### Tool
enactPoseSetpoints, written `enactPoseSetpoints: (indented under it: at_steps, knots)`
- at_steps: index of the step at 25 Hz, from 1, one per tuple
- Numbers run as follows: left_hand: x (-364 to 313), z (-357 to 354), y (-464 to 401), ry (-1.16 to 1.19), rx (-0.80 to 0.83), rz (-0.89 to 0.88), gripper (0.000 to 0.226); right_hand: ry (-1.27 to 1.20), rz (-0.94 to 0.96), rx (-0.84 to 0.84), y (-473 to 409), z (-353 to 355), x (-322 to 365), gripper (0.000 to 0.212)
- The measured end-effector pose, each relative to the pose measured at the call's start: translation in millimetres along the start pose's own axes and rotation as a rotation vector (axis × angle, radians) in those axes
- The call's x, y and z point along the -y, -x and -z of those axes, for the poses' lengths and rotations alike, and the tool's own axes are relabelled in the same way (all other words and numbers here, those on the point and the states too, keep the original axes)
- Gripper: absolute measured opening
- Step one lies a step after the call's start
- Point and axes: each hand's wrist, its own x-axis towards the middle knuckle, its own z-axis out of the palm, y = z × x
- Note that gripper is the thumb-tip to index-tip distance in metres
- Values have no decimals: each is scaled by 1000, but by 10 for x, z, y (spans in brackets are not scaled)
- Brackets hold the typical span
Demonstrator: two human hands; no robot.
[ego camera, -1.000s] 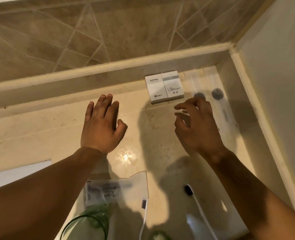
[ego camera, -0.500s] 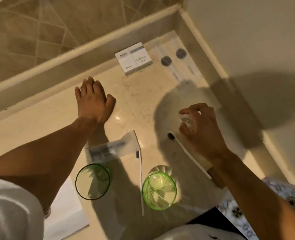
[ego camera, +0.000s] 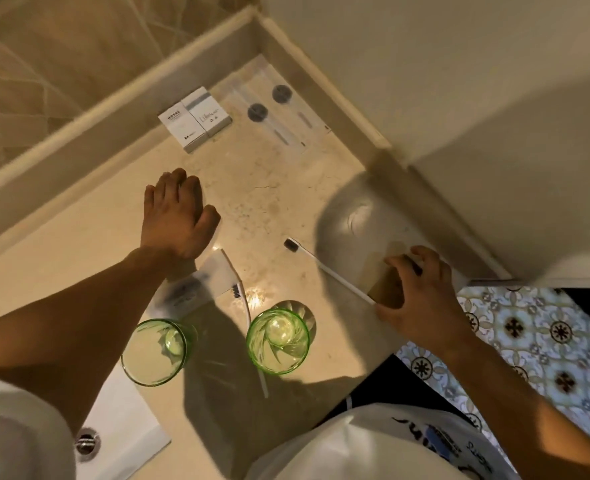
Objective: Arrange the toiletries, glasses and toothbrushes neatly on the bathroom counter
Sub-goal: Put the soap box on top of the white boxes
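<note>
My left hand (ego camera: 175,220) lies flat, palm down, on the beige counter (ego camera: 286,188). My right hand (ego camera: 421,292) arches with fingers apart over the handle end of a white toothbrush with a black head (ego camera: 324,268), which lies flat on the counter. A second toothbrush (ego camera: 246,310) lies beside a clear wrapper (ego camera: 196,289). Two green glasses (ego camera: 156,351) (ego camera: 278,336) stand upright near the front edge. Two white boxes (ego camera: 196,119) sit side by side at the back ledge. Right of them lie two clear packets (ego camera: 269,109) with dark discs.
A white sink basin with a drain (ego camera: 87,443) is at the lower left. The counter ends at a wall on the right, and patterned floor tiles (ego camera: 536,341) show below it. A raised ledge (ego camera: 113,109) runs along the back.
My view has tilted down and back, bringing the glasses and sink into sight. My right hand pulled back from the packets to the toothbrush handle. My left hand stayed flat.
</note>
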Motion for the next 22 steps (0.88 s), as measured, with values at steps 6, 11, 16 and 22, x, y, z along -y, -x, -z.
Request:
enactPoseSetpoints:
  at_steps: [6,11,16,22]
  knots:
    - [-174,-64,18,64,-31,1,49,-4,2,-60,12,-93,-27,75]
    - [-63,-50,29,36,-32,39,50,-112,-1,-154,-260,25,201,87]
    - [182,-20,-83,62,-105,203,52,-170,99,-143,-784,168,887,102]
    - [484,-5,-182,68,-127,325,62,-245,271,-196,-1484,155,1855,93]
